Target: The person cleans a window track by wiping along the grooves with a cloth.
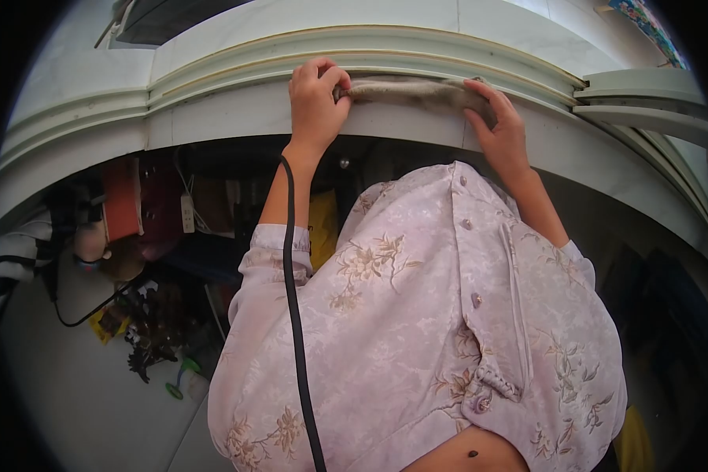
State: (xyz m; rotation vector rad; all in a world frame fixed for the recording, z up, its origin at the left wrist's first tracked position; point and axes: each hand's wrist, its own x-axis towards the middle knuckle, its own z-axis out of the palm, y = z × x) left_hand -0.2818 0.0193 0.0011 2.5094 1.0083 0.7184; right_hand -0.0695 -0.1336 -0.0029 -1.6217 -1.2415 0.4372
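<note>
A dirty grey-beige cloth (413,93) lies stretched sideways on the white sill (236,112), along the inner edge of the window track (370,57). At its left end my left hand (318,106) has its fingers curled around the cloth. My right hand (499,130) grips the other end between thumb and fingers. The middle of the cloth sags slightly between both hands.
A black cable (293,275) runs down past my left forearm. Window frame ends (645,82) stand at the upper right. Below the sill at left are an orange box-like item (122,200), a white power strip (187,212) and dark clutter (156,318).
</note>
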